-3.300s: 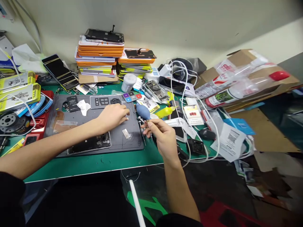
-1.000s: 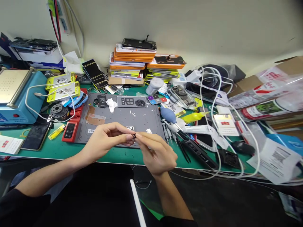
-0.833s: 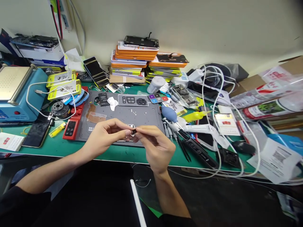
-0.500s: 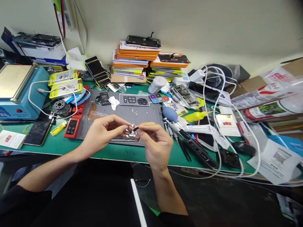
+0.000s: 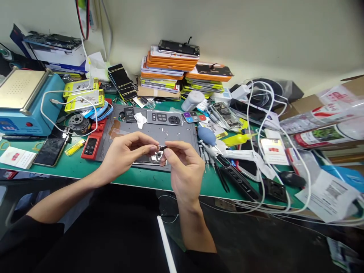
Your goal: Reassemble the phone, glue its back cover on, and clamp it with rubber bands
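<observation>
While the right hand (image 5: 184,161) pinches a small dark part (image 5: 162,148) between thumb and fingertips, that part hangs above the near side of the grey mat (image 5: 184,134). The left hand (image 5: 125,151) meets it from the other side, thumb and forefinger narrowly spaced; whether they grip the part too, one cannot tell. Beneath both hands, at the mat's near edge, lies an opened phone (image 5: 157,156), partly hidden. Along the mat's far edge rest a black battery (image 5: 129,115), a crumpled white tissue (image 5: 140,120) and a grey back cover (image 5: 163,118). A red device (image 5: 91,147) borders the mat's left side; a blue air blower (image 5: 206,135) sits just beside its right. Beyond the mat rises a stack of orange-edged boxes (image 5: 170,62), and well to its left stands a blue machine (image 5: 36,121).
</observation>
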`<state>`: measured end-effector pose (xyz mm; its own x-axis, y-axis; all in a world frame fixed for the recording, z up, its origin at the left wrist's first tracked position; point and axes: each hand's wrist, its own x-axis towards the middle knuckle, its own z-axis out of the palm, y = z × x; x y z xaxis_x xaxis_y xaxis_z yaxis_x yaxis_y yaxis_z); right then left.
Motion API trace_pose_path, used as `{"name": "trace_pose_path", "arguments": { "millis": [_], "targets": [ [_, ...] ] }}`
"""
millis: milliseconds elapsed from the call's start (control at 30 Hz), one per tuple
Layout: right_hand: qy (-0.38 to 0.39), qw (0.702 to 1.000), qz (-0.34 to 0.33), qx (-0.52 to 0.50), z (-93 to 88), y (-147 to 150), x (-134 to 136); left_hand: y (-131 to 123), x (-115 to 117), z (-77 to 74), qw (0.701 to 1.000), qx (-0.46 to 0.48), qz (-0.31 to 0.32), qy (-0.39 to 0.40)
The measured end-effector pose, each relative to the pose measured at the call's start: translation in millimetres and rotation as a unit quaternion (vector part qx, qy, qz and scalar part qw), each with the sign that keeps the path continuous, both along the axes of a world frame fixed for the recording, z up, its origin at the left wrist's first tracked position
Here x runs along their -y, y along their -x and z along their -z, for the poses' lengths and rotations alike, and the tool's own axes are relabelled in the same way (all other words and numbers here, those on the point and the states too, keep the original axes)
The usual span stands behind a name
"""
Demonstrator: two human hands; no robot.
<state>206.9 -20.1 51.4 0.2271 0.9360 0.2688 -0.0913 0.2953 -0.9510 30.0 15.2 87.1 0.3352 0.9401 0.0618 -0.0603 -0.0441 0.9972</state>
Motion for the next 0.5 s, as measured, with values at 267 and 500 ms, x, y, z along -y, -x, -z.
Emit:
{"name": "trace_pose_path", "arguments": {
  "millis": [267,500],
  "targets": [
    [0.002,0.999,-0.029,0.018,2.3,2,-3,4,-1,-3.8,0.987,-0.091,0.004,-0.132],
    [0.034,0.997,-0.049,0.057,-7.9,-3,-6,20,-5,5.2,0.904,-0.253,-0.023,-0.345]
  ]
}}
